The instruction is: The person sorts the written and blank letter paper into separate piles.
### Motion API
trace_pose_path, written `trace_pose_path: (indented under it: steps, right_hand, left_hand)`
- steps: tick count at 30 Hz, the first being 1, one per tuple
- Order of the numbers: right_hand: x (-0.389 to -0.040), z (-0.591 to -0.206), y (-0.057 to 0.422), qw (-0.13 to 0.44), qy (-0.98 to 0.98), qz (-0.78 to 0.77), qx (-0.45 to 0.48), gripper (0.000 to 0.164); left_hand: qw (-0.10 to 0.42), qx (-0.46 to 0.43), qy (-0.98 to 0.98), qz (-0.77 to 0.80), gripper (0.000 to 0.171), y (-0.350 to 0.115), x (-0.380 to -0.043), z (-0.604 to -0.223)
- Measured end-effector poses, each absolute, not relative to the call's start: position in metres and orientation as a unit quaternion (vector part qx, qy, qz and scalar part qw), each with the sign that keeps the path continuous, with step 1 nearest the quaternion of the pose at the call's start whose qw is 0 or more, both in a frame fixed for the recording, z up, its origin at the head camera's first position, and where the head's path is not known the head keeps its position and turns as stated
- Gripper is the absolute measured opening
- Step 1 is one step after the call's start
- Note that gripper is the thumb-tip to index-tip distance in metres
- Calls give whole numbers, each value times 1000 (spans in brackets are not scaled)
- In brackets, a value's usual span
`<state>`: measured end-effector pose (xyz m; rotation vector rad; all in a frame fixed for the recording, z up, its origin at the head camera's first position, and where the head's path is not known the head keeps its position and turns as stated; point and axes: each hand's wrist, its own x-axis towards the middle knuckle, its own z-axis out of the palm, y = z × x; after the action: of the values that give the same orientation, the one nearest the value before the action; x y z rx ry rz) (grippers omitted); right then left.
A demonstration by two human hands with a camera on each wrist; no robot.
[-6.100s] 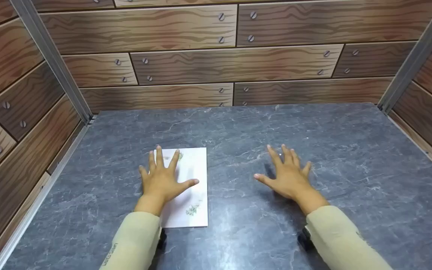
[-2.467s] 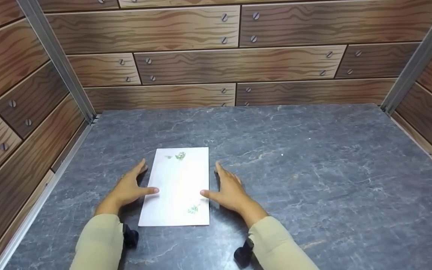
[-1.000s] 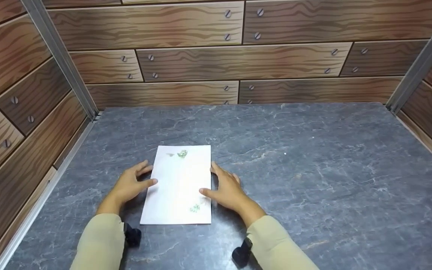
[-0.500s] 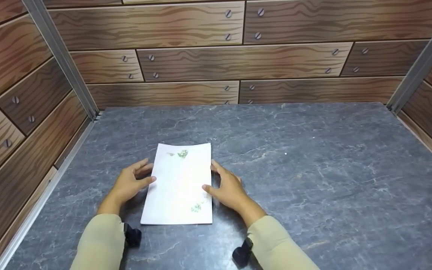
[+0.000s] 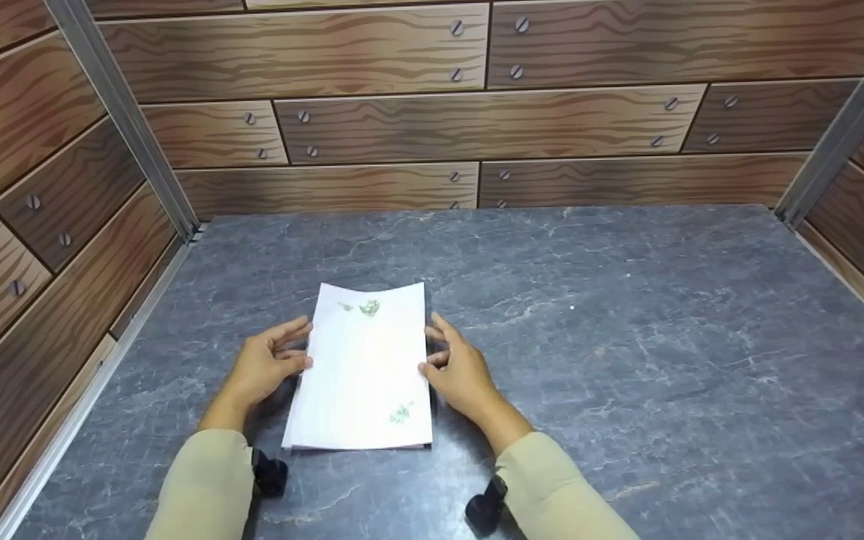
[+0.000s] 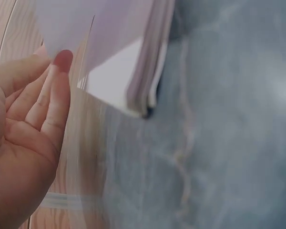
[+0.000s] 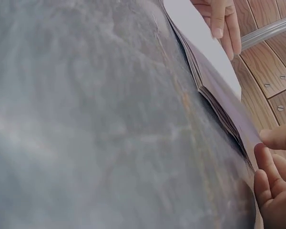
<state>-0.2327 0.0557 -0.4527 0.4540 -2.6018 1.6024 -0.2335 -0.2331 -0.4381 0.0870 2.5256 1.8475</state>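
A white sheet of paper (image 5: pixel 363 367) with small green leaf prints lies over a thin paper stack, its long sides raised and its middle sagging. My left hand (image 5: pixel 261 366) pinches its left edge between thumb and fingers, as the left wrist view also shows at the sheet's edge. On the other side my right hand (image 5: pixel 465 373) pinches the right edge with thumb and fingertips. Below the lifted sheet, the layered edges of the stack (image 7: pixel 214 102) show in the right wrist view. How many layers the stack has is unclear.
The stack rests on a grey marbled tabletop (image 5: pixel 627 390). Wood-patterned panels (image 5: pixel 372 127) wall the back and both sides, with a metal post (image 5: pixel 124 120) at the back left corner. Tiny white specks (image 5: pixel 572 307) dot the table right of centre.
From spread above the table, both hands came to the paper's long sides. Over the last second their fingers closed on the edges, and the top sheet rose and bowed, shifting slightly off the stack.
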Motion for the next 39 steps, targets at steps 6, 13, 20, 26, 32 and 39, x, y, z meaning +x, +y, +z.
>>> trace_pose_path:
  steps: [6,13,20,26,32,39]
  right_hand:
    - [-234,-453,56,30,-829,544,128,69]
    - [-236,-454,60,14,-803,586,110,63]
    - [-240,-454,62,-6,-766,640,58,49]
    - [-241,-453,67,-14,-715,697,50,43]
    - [-242,-451,74,-8,-706,707,43,41]
    - [-244,-450,85,-15,-709,705,19,42]
  left_hand:
    - [13,15,787,617,61,-229,-232,-438]
    - [10,-16,793,609,57,-224,-233,-437]
    - [8,-47,789,613,50,-218,-234,-436]
    - [5,-55,763,643,50,-214,-233,-435]
    - [12,-65,754,654,52,-204,-234,-435]
    - [14,-76,757,649,53,-190,-235,-430]
